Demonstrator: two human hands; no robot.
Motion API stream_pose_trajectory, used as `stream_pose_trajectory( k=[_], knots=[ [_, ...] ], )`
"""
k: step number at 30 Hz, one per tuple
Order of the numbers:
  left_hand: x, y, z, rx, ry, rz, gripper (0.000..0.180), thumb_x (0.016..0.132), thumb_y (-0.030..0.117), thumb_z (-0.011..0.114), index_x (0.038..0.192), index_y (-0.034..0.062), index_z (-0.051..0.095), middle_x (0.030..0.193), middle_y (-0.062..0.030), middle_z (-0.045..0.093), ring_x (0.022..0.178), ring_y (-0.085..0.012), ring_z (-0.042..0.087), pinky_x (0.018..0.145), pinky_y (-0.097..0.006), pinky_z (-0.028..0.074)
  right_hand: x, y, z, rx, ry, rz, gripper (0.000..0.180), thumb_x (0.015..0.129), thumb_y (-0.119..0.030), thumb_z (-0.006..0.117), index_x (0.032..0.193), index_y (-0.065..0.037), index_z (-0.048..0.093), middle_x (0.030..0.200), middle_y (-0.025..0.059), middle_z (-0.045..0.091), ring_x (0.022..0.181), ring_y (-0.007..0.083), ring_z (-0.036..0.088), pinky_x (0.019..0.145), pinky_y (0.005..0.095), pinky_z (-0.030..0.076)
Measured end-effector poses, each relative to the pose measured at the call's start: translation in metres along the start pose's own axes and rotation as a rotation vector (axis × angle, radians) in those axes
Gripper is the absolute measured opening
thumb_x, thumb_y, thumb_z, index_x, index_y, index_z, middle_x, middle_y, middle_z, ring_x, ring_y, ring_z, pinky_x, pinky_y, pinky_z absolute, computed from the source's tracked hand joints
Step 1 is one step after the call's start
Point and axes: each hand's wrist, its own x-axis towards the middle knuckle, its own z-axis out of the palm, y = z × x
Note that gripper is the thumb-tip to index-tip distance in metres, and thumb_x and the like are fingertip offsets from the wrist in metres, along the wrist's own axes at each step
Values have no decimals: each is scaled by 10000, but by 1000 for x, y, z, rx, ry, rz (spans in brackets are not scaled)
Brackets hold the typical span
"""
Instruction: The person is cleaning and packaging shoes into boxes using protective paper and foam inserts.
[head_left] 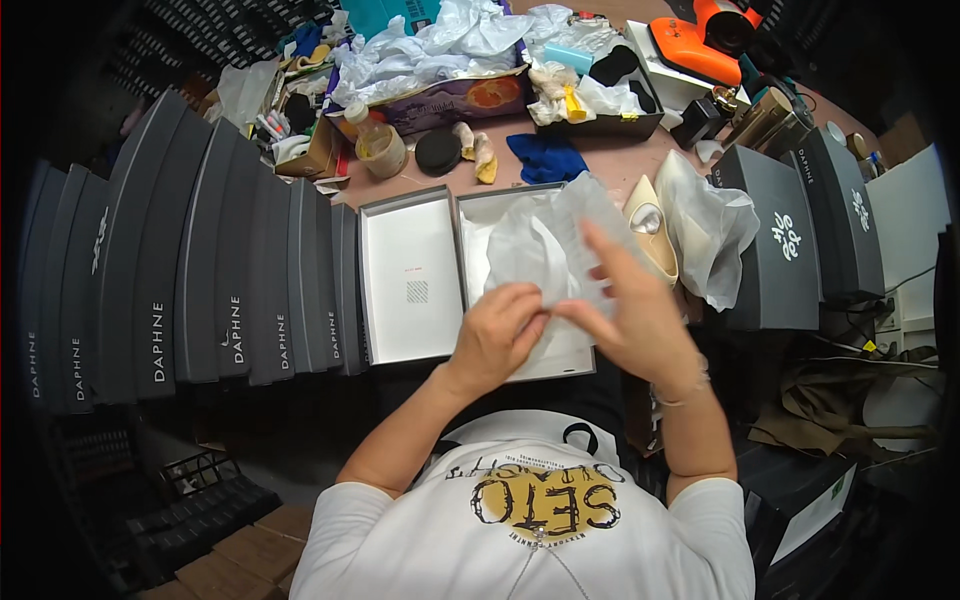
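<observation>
A sheet of thin white tissue paper (520, 235) spreads over an open shoe box (556, 366) in front of me. My left hand (497, 335) is closed in a pinch on the paper's near edge. To its right, my right hand (640, 325) has thumb and fingers apart, with the thumb tip close to the left fingertips; whether it touches the paper I cannot tell. The box's inside is mostly hidden under the paper. A white-lined lid (400, 290) lies inside up, left of the box. Beyond my right hand rests a cream pointed shoe (655, 243), beside a tissue-wrapped bundle (708, 235).
Dark grey shoe boxes (215, 250) stand in a row at the left; more boxes (772, 240) stand at the right. Along the back are a purple carton (440, 108) of crumpled paper, a bottle (378, 145), a black round tin (438, 152) and a blue cloth (545, 158).
</observation>
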Motion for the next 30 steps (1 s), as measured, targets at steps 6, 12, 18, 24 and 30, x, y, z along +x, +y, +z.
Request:
stream_pose_trajectory(
  k=[6,12,18,24,30],
  knots=[
    [-28,9,-38,392,60,-130,632,727,76,772,1315,66,542,1408,-203,413,1249,-375,454,1031,-450,392,-13,48,105,317,-10,-77,186,890,-126,636,1013,12,662,856,169,666,773,322,647,692,360,516],
    [-22,-62,-52,292,-310,-225,356,711,-74,598,1046,38,648,1086,-148,621,1057,-345,582,953,-417,437,-4,15,16,148,87,-27,230,852,-80,684,1063,1,639,929,153,651,742,248,656,649,330,523],
    [23,-22,-119,50,699,-317,428,756,-135,620,1163,-1,610,1014,-54,642,949,-161,602,906,-290,467,-24,172,-29,-391,-129,278,510,770,-292,751,1148,23,618,1162,262,588,1041,412,603,896,402,494],
    [9,-43,-100,507,-148,-294,493,788,92,722,1255,30,578,1280,-186,558,1157,-349,556,959,-400,450,-51,148,-12,33,195,184,520,735,-155,769,1195,23,604,1377,222,477,1242,340,519,1007,373,432],
    [3,-4,-26,-738,21,-283,1022,842,553,678,1533,30,136,1534,-187,290,1426,-288,288,1144,-401,253,-57,20,9,16,133,-312,801,675,-66,827,1367,-91,424,1468,251,334,1291,437,444,1022,426,452]
  ],
)
